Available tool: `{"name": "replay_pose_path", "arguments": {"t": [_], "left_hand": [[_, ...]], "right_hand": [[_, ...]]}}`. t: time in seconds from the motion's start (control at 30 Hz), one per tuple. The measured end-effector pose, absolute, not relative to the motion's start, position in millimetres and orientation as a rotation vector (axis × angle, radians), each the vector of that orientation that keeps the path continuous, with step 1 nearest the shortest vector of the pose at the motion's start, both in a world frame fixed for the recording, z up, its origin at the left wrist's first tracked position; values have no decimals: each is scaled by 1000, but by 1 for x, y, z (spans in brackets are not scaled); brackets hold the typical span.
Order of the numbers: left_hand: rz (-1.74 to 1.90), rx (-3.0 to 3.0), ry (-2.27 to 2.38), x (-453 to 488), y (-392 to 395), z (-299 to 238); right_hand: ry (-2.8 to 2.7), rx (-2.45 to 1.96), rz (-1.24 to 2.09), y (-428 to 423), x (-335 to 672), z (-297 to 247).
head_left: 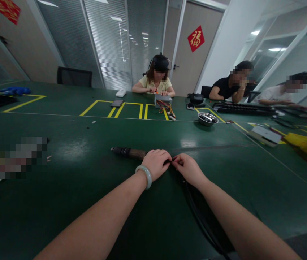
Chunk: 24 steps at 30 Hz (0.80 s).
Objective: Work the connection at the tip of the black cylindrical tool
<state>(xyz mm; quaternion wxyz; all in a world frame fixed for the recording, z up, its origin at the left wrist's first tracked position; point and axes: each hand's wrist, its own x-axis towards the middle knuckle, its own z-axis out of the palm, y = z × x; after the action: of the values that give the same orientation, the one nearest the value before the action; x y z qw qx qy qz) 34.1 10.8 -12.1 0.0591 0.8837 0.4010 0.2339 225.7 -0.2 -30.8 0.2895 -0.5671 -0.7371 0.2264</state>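
A pen-shaped electric screwdriver with a dark nose and brownish body lies on the green table, its tip pointing left. My left hand, with a pale bangle at the wrist, is closed over its rear end. Just right of it, the fingertips of my right hand pinch the black cord close to where it meets the tool. The fingertips of both hands nearly touch, and the exact joint between them is hidden. From there the cord runs down toward me under my right forearm.
Across the table, a person works at a grey box with coloured wires. A metal bowl holds small parts. Two more people sit at the right, near a black keyboard-like bar and a yellow case. Blurred items lie at left.
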Motion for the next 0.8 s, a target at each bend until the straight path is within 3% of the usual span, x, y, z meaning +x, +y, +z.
{"name": "replay_pose_path", "arguments": {"t": [0.6,0.8], "left_hand": [[739,2749,1168,30,10,-12],[817,2709,1198,24,7,-8]], "right_hand": [[-2036,-1551,394,12,230,-23],[-1890,-1872,224,17,301,-14]]}}
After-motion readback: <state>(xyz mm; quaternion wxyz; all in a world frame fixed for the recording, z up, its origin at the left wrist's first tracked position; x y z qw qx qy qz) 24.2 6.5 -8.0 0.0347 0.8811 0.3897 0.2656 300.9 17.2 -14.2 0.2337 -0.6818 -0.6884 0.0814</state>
